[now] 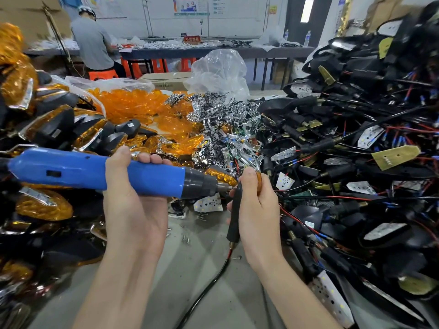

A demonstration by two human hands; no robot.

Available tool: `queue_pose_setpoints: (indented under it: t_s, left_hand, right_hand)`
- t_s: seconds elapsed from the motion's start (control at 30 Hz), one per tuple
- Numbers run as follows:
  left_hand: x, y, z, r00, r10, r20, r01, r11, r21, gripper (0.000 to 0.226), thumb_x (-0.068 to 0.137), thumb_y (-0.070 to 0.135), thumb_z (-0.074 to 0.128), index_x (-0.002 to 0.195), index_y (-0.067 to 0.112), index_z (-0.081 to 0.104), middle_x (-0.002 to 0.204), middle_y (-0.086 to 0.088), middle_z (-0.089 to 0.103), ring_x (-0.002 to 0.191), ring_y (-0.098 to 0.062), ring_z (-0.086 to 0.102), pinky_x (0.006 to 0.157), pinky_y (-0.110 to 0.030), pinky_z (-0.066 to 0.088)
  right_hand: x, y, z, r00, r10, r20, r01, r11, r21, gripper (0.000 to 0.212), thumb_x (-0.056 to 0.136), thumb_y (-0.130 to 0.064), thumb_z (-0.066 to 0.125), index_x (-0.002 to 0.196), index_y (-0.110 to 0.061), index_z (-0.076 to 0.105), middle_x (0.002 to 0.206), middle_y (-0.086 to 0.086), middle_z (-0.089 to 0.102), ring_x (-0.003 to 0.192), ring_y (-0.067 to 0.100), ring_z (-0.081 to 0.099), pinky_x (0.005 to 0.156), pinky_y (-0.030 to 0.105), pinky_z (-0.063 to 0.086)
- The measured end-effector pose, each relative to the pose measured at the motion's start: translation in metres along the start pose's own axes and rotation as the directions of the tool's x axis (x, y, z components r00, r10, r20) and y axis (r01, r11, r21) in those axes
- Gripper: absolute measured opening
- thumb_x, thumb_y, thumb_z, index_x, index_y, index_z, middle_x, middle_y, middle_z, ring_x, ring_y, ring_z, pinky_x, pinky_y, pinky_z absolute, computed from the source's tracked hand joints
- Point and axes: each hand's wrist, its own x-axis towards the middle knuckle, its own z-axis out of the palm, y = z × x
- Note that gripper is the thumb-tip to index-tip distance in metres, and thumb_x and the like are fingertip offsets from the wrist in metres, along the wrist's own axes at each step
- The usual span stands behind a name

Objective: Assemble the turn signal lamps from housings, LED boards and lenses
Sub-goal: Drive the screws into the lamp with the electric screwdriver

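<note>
Grey bench [213, 269] under heaps of parts. Left hand [135, 193] wraps a blue driver [95, 170], bit against the lamp [237, 200]: black stalk, amber lens, gripped upright in the right hand [257, 203] above the bench.

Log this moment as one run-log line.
left hand: grips blue screwdriver | right hand: holds lamp | bit at lamp | step: screwing

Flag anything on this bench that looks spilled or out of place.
Loose screws lie scattered on the bare table just below the hands, not in any tray. One LED board lies alone under the screwdriver, apart from the heaps. Otherwise only sorted piles of parts.
</note>
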Motion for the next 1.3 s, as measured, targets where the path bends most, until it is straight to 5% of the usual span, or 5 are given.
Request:
queue_pose_setpoints:
  t_s: [0.13, 0.2, 0.37, 0.57, 1.3]
  left_hand:
    - [0.002, -0.001, -0.004, 0.998, -0.043, -0.055, 0.039, 0.997, -0.072, 0.017, 0.098, 0.025, 0.058, 0.105, 0.017, 0.045, 0.074, 0.003, 0.057, 0.07, -0.013, 0.06, 0.079, -0.033, 0.056]
    - [0.001, -0.002, -0.006, 0.997, -0.038, -0.071, 0.033, 0.997, -0.066, 0.015, 0.098, 0.025, 0.057, 0.101, 0.016, 0.046, 0.074, 0.003, 0.057, 0.07, -0.013, 0.06, 0.08, -0.033, 0.056]
    - [0.002, -0.003, -0.006, 0.997, -0.002, -0.072, -0.001, 0.999, -0.037, 0.019, 0.098, 0.025, 0.059, 0.108, 0.016, 0.046, 0.077, 0.002, 0.058, 0.072, -0.013, 0.062, 0.081, -0.032, 0.057]
    - [0.002, -0.006, -0.008, 0.991, -0.017, -0.129, 0.015, 1.0, -0.019, 0.022, 0.096, 0.025, 0.063, 0.107, 0.013, 0.048, 0.077, 0.001, 0.059, 0.074, -0.015, 0.063, 0.084, -0.034, 0.057]
    - [0.0, -0.004, -0.009, 0.983, -0.055, -0.173, 0.046, 0.998, -0.052, 0.023, 0.095, 0.025, 0.064, 0.11, 0.018, 0.048, 0.076, 0.001, 0.06, 0.072, -0.013, 0.064, 0.077, -0.033, 0.058]
  right_hand:
    - [-0.004, -0.001, 0.003, 0.99, -0.141, -0.012, 0.139, 0.983, -0.117, 0.037, 0.095, -0.068, 0.035, 0.081, -0.036, 0.048, 0.062, -0.014, 0.055, 0.057, 0.008, 0.047, 0.061, 0.037, 0.044]
    - [-0.005, -0.001, 0.004, 0.986, -0.165, -0.005, 0.162, 0.975, -0.153, 0.035, 0.097, -0.067, 0.035, 0.08, -0.039, 0.047, 0.063, -0.02, 0.055, 0.058, 0.005, 0.047, 0.058, 0.028, 0.038]
    - [-0.005, -0.001, 0.005, 0.991, -0.129, -0.046, 0.121, 0.981, -0.15, 0.036, 0.096, -0.066, 0.034, 0.081, -0.036, 0.046, 0.061, -0.018, 0.053, 0.057, 0.006, 0.045, 0.059, 0.04, 0.039]
    - [-0.008, -0.003, 0.006, 0.976, -0.198, -0.087, 0.179, 0.965, -0.19, 0.038, 0.097, -0.064, 0.033, 0.083, -0.031, 0.046, 0.064, -0.023, 0.056, 0.06, 0.007, 0.05, 0.056, 0.024, 0.036]
    - [-0.012, -0.006, 0.004, 0.947, -0.313, -0.072, 0.291, 0.931, -0.22, 0.029, 0.097, -0.063, 0.034, 0.092, -0.039, 0.049, 0.069, -0.018, 0.055, 0.066, 0.01, 0.055, 0.058, 0.018, 0.035]
